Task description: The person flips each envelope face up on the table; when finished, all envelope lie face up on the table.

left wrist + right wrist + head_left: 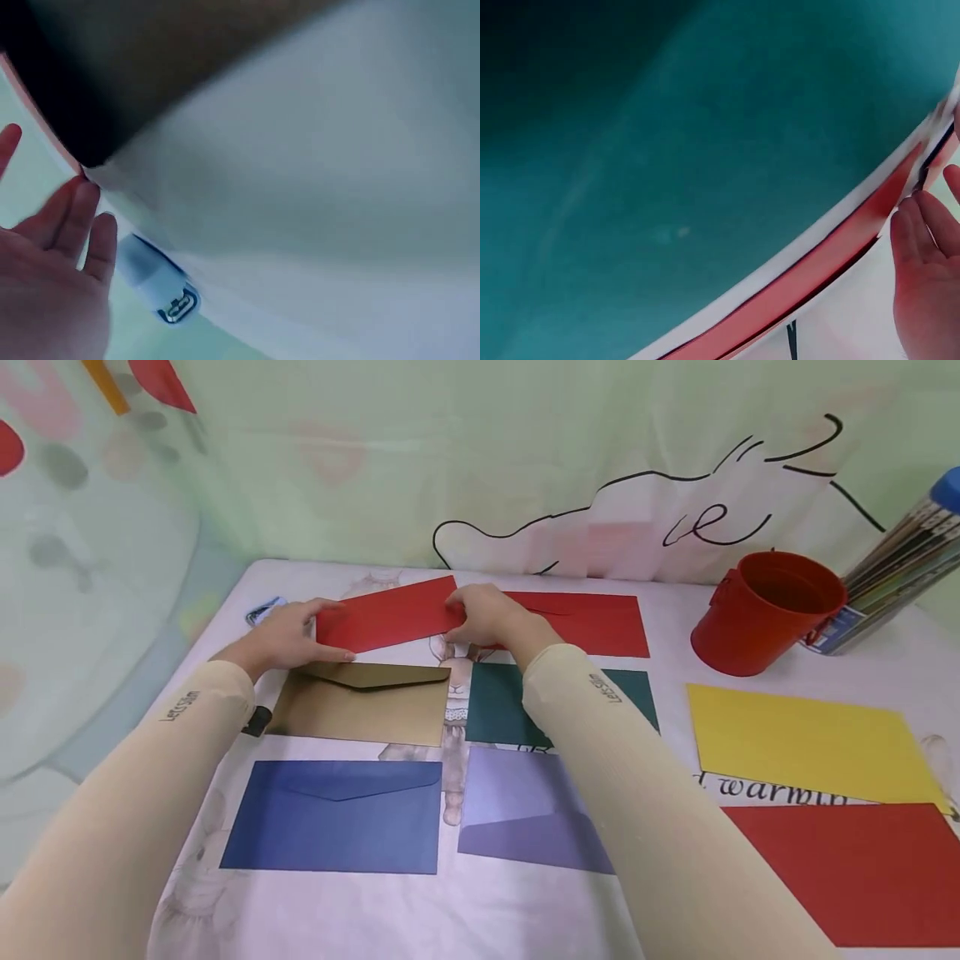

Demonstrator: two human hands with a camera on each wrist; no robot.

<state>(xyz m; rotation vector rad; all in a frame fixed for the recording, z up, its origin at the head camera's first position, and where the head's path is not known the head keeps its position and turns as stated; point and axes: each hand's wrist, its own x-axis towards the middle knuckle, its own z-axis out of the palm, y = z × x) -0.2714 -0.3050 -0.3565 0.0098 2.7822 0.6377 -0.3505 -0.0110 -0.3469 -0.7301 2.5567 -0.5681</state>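
Envelope point(390, 614) between hands point(291, 633) point(489, 617), bucket point(753, 627), tube point(834, 631) of sticks point(896, 560)

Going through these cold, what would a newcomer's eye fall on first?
Probably the tilted red envelope at the back left, with the left hand and right hand at its ends. Next might come the red bucket at the back right, then the blue envelope at the front left.

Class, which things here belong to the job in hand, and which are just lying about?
Likely in the job:
handled red envelope
back-right red envelope
gold envelope
blue envelope
green envelope
purple envelope
yellow envelope
near-right red envelope

Probably just lying about:
red bucket
blue-capped container
small blue object
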